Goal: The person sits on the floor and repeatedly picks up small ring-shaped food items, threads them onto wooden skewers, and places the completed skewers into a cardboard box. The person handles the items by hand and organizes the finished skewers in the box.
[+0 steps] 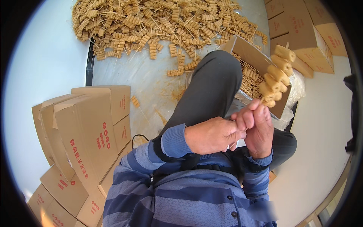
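Note:
A skewer of golden-brown ring-shaped rolls (278,77) points up and to the right, its pieces bunched along a thin stick. My right hand (261,132) is closed round the lower end of the stick, just below the rolls. Against it, my left hand (210,135) is closed with its fingers curled. A scrap of something white (241,143) shows beneath the fingers, but what the left hand grips is hidden. Behind the held skewer stands an open cardboard box (251,53), with several more skewers (251,77) packed inside.
A large heap of similar skewers (162,22) covers the far floor. Stacked cardboard boxes stand at left (87,132) and far right (293,28). One loose skewer (135,101) lies near the left boxes. Clear plastic wrap (297,89) bulges beside the open box. My bent leg (211,83) rises ahead.

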Demonstrator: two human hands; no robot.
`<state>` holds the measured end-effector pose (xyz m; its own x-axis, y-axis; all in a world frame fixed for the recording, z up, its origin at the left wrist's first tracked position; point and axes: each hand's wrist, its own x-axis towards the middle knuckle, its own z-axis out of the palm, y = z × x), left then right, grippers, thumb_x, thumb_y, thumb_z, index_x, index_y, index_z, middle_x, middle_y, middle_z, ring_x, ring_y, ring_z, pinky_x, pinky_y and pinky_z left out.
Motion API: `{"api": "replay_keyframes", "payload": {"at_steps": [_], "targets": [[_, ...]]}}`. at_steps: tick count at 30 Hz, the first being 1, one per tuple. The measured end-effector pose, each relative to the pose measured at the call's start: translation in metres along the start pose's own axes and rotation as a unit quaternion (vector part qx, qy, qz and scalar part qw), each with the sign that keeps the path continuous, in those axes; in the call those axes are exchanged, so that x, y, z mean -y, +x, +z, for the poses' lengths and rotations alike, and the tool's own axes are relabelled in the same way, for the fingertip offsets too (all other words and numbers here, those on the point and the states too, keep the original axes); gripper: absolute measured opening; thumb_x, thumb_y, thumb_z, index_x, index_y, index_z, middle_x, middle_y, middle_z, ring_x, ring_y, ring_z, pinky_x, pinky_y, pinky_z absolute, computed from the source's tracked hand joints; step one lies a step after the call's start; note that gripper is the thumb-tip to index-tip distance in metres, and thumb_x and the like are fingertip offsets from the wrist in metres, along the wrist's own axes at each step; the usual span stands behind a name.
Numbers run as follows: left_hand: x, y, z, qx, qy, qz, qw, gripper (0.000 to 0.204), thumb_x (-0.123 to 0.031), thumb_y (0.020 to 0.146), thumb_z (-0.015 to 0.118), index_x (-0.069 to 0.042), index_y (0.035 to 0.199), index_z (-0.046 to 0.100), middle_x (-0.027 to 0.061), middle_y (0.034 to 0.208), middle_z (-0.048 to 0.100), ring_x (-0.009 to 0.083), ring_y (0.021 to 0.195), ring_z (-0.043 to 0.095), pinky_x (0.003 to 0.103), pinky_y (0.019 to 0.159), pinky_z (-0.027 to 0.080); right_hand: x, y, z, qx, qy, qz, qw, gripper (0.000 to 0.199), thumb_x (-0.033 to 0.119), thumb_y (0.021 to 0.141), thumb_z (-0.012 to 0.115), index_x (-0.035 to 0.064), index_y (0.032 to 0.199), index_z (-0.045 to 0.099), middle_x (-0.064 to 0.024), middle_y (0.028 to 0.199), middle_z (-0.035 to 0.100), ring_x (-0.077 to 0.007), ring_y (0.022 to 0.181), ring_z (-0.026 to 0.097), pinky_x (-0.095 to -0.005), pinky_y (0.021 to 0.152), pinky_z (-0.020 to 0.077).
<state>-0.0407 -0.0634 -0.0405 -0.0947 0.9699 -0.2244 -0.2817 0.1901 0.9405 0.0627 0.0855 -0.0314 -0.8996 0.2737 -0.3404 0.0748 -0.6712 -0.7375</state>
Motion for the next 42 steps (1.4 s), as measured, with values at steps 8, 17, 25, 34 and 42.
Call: {"api": "replay_keyframes", "payload": {"at_steps": [8, 17, 25, 34, 42], "targets": [[0.092, -0.029, -0.194, -0.515, -0.032, -0.089, 0.852, 0.029, -0.023, 0.100, 0.062, -0.001, 0.119, 0.064, 0.0042, 0.094, 0.065, 0.0105, 0.076, 0.061, 0.025, 0.066, 0.050, 0.029, 0.049, -0.021, -0.137, 0.001, -0.038, 0.990, 0.024, 0.031, 0.110, 0.042, 0.0088, 0.110, 0.051, 0.0067, 0.064, 0.031, -0.0046, 0.049, 0.028, -0.0221, 0.051, 0.0352], [0.225, 0.083, -0.301, -0.336, -0.030, -0.206, 0.919, 0.050, -0.028, 0.100, 0.057, -0.012, 0.146, 0.046, 0.0062, 0.094, 0.065, 0.0164, 0.078, 0.064, 0.029, 0.072, 0.053, 0.009, 0.076, -0.027, -0.187, -0.095, 0.015, 0.978, 0.029, 0.032, 0.111, 0.037, 0.0072, 0.105, 0.051, 0.0056, 0.058, 0.031, -0.0056, 0.043, 0.028, -0.0245, 0.046, 0.0406], [0.303, 0.095, -0.306, -0.314, 0.380, -0.114, 0.863, 0.024, -0.028, 0.096, 0.058, -0.011, 0.109, 0.068, 0.0176, 0.099, 0.069, 0.0377, 0.087, 0.066, 0.045, 0.082, 0.053, 0.001, 0.077, -0.051, -0.227, -0.111, 0.040, 0.967, 0.028, 0.030, 0.111, 0.037, 0.0071, 0.105, 0.051, 0.0049, 0.057, 0.032, -0.0069, 0.043, 0.029, -0.0260, 0.047, 0.0433], [0.379, 0.041, -0.190, -0.406, 0.264, -0.429, 0.763, 0.039, -0.040, 0.087, 0.069, -0.004, 0.101, 0.067, 0.0228, 0.099, 0.071, 0.0370, 0.102, 0.067, 0.049, 0.089, 0.051, -0.007, 0.081, -0.058, -0.214, -0.152, 0.100, 0.960, 0.029, 0.031, 0.111, 0.038, 0.0071, 0.104, 0.052, 0.0035, 0.056, 0.035, -0.0084, 0.043, 0.033, -0.0272, 0.051, 0.0487], [0.397, 0.071, -0.219, -0.423, 0.271, -0.373, 0.780, 0.034, -0.037, 0.092, 0.064, -0.005, 0.100, 0.068, 0.0219, 0.101, 0.071, 0.0398, 0.097, 0.067, 0.049, 0.084, 0.053, -0.009, 0.077, -0.062, -0.179, -0.165, 0.110, 0.964, 0.028, 0.030, 0.110, 0.040, 0.0065, 0.104, 0.053, 0.0023, 0.056, 0.036, -0.0084, 0.046, 0.035, -0.0286, 0.056, 0.0510]]}}
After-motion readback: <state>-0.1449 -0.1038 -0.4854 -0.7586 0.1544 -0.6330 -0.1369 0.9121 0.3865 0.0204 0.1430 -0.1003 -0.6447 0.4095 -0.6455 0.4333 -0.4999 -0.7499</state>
